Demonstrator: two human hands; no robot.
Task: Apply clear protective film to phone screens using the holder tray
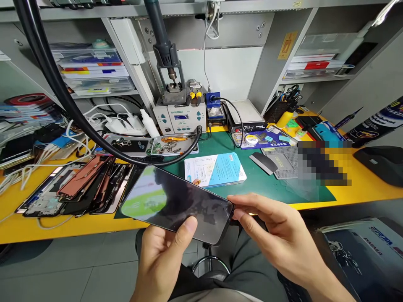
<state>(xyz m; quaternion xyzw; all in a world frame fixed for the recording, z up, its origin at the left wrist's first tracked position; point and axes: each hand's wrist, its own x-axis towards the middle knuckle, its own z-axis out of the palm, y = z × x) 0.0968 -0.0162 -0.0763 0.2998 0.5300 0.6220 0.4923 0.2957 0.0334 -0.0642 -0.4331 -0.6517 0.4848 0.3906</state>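
A dark smartphone (185, 205) is tilted above the front edge of the bench, its glossy screen facing up with reflections and smudges. My left hand (166, 251) grips it from below, thumb pressed on the lower edge of the screen and the other fingers hidden underneath. At the phone's right end, the thumb and index finger of my right hand (277, 235) close on the corner. Whether a small part sits between those fingertips cannot be made out. Behind the phone lies a white and blue box (215, 169) on the green mat (267, 193).
Stacked phone parts (85, 184) cover the bench's left side. A black hose (59, 96) arches over to a rework station (179, 117). A tray of small parts (173, 144), a mouse-like dark object (262, 162) and a metal mesh plate (281, 161) lie behind.
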